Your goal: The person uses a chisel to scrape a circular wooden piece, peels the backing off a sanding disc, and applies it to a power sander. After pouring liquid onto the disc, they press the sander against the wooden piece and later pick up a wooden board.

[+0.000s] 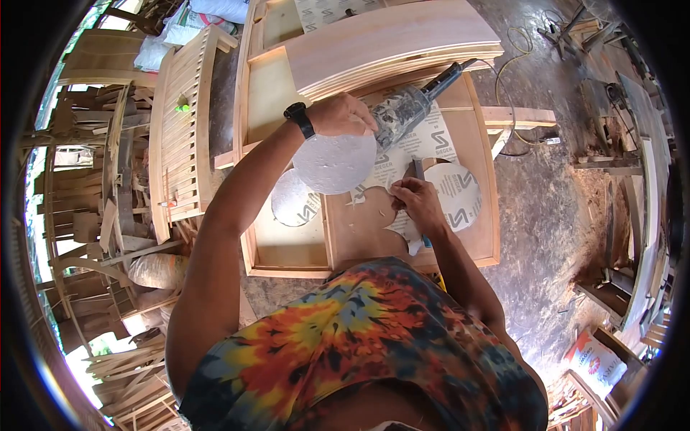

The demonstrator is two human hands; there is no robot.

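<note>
My left hand [345,115], with a black watch on its wrist, is closed at the upper edge of a round silvery disc [334,164], which it holds up over the work surface. Just right of it lies a grey power tool [402,111] with a cord. My right hand [417,197] is closed in a pinch near printed backing sheet [392,167]; anything between its fingertips is too small to make out. Close above that hand is a dark flat piece [418,169]. Two more round discs lie at the sides, one at left [295,197] and one at right [454,195].
Stacked thin wooden boards [395,43] lie across the far part of the wooden frame panel [287,271]. A slatted wooden piece [180,136] stands at left. A cable [512,93] loops at right, and a white bag [596,363] is at lower right.
</note>
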